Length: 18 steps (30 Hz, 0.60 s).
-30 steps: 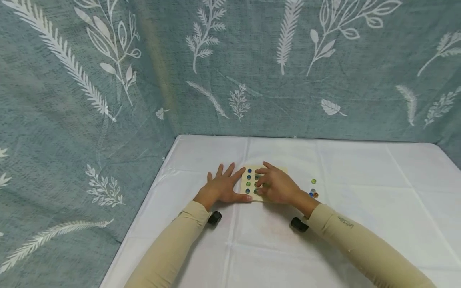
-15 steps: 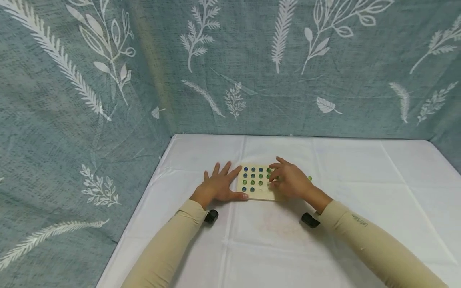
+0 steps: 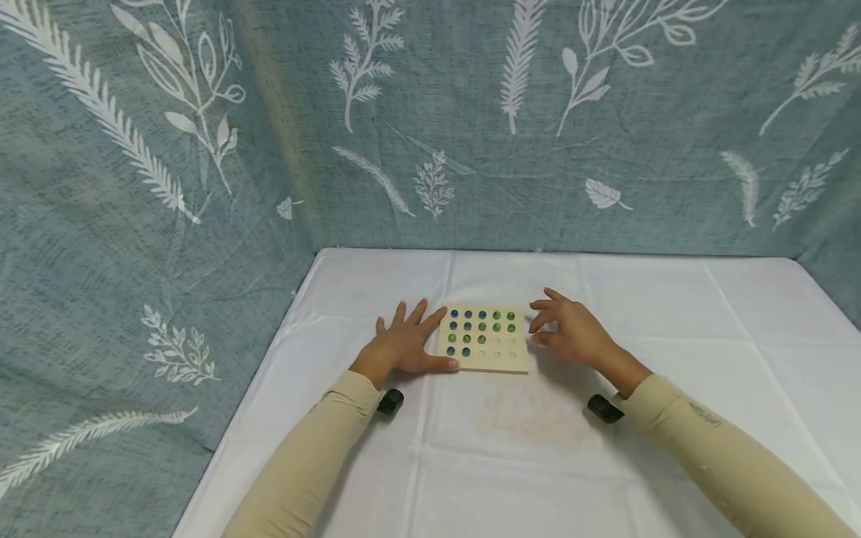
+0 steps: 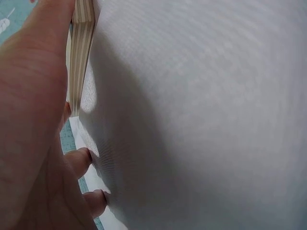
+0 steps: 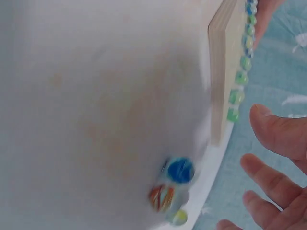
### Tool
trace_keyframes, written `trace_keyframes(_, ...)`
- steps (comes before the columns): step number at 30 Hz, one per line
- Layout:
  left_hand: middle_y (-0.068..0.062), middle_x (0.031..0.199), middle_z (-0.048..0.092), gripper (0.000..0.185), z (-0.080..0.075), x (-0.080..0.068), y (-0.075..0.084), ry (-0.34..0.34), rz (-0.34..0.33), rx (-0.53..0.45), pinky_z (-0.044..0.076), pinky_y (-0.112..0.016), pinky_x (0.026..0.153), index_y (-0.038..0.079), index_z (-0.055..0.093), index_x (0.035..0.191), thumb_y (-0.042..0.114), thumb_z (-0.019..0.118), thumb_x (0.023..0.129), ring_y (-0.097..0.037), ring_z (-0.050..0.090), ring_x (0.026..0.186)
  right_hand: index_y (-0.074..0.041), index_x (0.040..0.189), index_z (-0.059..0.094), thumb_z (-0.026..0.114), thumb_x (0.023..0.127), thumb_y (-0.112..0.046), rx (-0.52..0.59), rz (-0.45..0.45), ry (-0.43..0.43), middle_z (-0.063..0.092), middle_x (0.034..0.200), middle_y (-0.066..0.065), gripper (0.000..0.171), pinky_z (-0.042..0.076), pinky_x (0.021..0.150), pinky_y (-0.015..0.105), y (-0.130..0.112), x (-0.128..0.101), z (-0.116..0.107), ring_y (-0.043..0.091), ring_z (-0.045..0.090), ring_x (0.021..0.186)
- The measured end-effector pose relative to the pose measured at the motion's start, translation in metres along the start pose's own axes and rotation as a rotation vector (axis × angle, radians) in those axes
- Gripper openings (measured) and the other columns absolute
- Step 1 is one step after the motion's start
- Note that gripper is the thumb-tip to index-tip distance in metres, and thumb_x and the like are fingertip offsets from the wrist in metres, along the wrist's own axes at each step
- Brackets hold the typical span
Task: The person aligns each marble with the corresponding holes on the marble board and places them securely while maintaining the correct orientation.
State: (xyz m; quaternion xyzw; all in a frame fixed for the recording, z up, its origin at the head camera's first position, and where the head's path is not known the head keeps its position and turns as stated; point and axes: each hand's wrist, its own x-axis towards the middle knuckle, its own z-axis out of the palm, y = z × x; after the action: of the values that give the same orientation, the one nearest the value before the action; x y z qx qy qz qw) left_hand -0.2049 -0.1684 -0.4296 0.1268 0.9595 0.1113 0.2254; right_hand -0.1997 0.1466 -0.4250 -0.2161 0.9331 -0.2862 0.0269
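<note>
A square wooden board (image 3: 483, 360) lies on the white tablecloth (image 3: 538, 448), with several blue and green marbles (image 3: 481, 326) in its holes; the near right holes are empty. My left hand (image 3: 406, 344) lies flat on the cloth, fingers spread, thumb against the board's near left corner. The left wrist view shows the board's edge (image 4: 81, 52) beside that palm (image 4: 33, 124). My right hand (image 3: 563, 326) hovers just right of the board, fingers relaxed, holding nothing. Under it lie three loose marbles: blue (image 5: 180, 170), orange (image 5: 161, 197) and yellow-green (image 5: 177, 217), near the board's edge (image 5: 221, 72).
A grey-green curtain with white leaf prints (image 3: 471, 127) closes off the back and left side of the table. Black wrist cameras (image 3: 390, 401) (image 3: 604, 409) sit under both beige sleeves. White cloth stretches to the right and toward me.
My right hand has drawn off the board to its right side, uncovering the right columns of marbles and holes. The left hand has stayed at the board's left edge.
</note>
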Motion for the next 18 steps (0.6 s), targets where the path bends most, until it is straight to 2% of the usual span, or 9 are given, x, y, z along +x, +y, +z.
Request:
trace_keyframes(6, -0.007, 0.178, -0.001, 0.107, -0.001, 0.0, 0.002, 0.001, 0.0, -0.002, 0.002, -0.076, 0.125, 0.035, 0.012, 0.169, 0.075, 0.067, 0.087, -0.043, -0.008, 0.163, -0.005, 0.097, 0.083, 0.077, 0.09, -0.004, -0.016, 0.018, 0.014, 0.062, 0.144, 0.027, 0.009, 0.034, 0.118, 0.07, 0.013, -0.007, -0.011, 0.051, 0.033, 0.153)
trace_keyframes(13, -0.007, 0.179, -0.002, 0.107, -0.001, 0.001, 0.001, -0.005, 0.009, -0.006, 0.002, -0.076, 0.124, 0.036, 0.011, 0.169, 0.076, 0.067, 0.087, -0.044, -0.008, 0.163, -0.002, 0.103, 0.082, 0.075, 0.092, -0.003, -0.013, 0.094, 0.004, 0.058, 0.148, 0.028, 0.013, 0.025, 0.122, 0.072, 0.029, -0.01, -0.023, 0.051, 0.028, 0.155)
trace_keyframes(18, -0.007, 0.179, -0.002, 0.108, 0.0, 0.002, -0.001, -0.002, 0.01, -0.008, 0.003, -0.077, 0.124, 0.036, 0.011, 0.169, 0.077, 0.067, 0.086, -0.044, -0.008, 0.163, -0.001, 0.103, 0.082, 0.075, 0.092, -0.005, -0.022, 0.112, -0.003, 0.059, 0.147, 0.028, 0.013, 0.026, 0.121, 0.071, 0.039, -0.009, -0.026, 0.052, 0.028, 0.155)
